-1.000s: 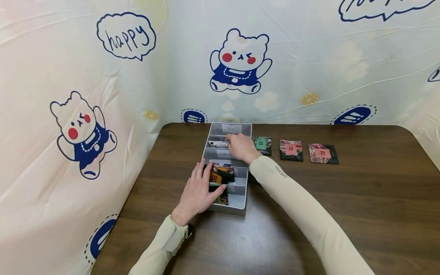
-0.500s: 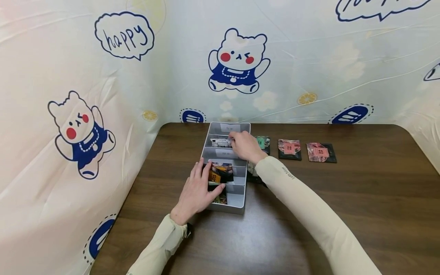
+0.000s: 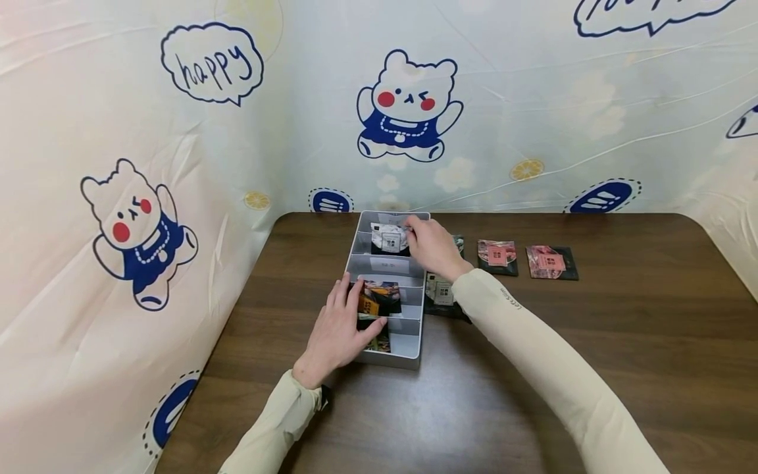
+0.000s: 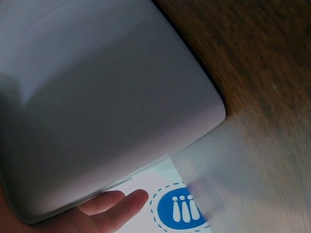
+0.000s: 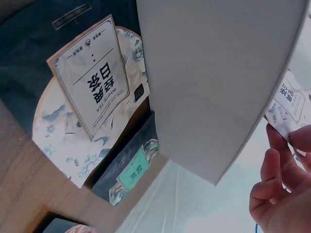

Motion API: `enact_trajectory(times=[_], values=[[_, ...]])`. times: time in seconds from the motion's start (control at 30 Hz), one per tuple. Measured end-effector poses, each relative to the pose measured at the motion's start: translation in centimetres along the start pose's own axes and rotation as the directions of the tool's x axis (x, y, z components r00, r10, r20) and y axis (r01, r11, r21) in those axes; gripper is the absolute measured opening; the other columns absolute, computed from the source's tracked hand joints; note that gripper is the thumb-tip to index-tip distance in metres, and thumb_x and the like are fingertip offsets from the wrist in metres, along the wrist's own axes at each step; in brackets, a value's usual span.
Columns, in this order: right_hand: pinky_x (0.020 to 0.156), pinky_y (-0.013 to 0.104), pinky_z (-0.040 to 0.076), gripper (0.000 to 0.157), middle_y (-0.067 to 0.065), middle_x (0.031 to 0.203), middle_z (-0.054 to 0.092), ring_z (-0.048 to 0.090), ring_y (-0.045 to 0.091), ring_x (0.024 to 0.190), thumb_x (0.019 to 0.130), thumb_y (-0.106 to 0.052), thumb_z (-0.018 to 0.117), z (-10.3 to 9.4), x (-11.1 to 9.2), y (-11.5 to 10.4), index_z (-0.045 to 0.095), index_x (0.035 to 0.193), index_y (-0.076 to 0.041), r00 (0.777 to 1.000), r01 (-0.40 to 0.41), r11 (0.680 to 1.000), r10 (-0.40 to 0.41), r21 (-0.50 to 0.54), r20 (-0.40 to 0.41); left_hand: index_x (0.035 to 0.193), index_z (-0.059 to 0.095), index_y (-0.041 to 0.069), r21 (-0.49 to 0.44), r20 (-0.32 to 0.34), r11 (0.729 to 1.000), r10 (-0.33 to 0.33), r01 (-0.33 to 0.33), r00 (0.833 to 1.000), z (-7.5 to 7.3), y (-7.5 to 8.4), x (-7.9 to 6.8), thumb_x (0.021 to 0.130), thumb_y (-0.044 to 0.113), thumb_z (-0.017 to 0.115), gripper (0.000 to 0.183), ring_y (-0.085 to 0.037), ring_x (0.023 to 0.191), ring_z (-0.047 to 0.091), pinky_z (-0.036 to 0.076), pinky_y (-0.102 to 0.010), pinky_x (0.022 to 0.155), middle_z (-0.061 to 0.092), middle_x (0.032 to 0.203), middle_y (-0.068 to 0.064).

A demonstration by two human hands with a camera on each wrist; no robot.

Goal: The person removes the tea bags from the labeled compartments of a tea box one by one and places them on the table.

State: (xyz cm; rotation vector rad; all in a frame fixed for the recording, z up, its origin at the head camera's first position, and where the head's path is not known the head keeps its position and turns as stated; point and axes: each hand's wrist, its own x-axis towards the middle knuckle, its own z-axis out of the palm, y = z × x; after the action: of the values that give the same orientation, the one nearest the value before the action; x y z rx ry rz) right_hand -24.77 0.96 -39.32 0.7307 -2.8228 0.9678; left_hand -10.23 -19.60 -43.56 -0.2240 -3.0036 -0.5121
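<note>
Pinching a white tea sachet (image 3: 389,241) at the second-farthest compartment (image 3: 360,247) of a gray tray (image 3: 387,360), the right hand (image 3: 437,247) reached in; the left hand (image 3: 339,331), fingers spread, rested on the tray's left side.

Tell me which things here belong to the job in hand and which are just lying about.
Likely the job:
white sachet, pinched in the right grip
gray tray, touched by the left grip
orange-labelled sachet, inside the tray
WHITE TEA sachet, green-labelled sachet and two red-labelled sachets, beyond the tray's right side

Just surroundings:
brown table
patterned curtain
</note>
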Motion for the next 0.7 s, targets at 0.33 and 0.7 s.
enact_trajectory(times=[0.33,0.7], values=[[0.057,0.034,0.038,0.032,0.009,0.087,0.061,0.048,0.022,0.061,0.103,-0.017,0.037,-1.1,-0.5,1.4,0.051,0.130,-0.006,0.994,-0.083,0.981,0.093,0.176,-0.052,0.151,0.029,0.014,-0.007,0.007,1.000,-0.001,0.001,1.000,0.0,0.0,0.0,0.088,0.067,0.049,0.085,-0.038,0.145,0.023,0.038,-0.060,0.104,0.018,0.160,-0.016],[0.064,0.032,0.038,0.025,0.012,0.092,0.060,0.050,0.024,0.072,0.102,-0.017,0.044,-1.6,-0.5,2.4,0.057,0.119,-0.005,0.961,-0.167,0.933,0.226,0.318,-0.157,0.151,0.030,0.013,-0.008,-0.006,1.000,0.003,-0.003,1.000,0.1,0.0,0.0,0.087,0.065,0.052,0.085,-0.039,0.145,0.024,0.037,-0.060,0.104,0.019,0.160,-0.017]])
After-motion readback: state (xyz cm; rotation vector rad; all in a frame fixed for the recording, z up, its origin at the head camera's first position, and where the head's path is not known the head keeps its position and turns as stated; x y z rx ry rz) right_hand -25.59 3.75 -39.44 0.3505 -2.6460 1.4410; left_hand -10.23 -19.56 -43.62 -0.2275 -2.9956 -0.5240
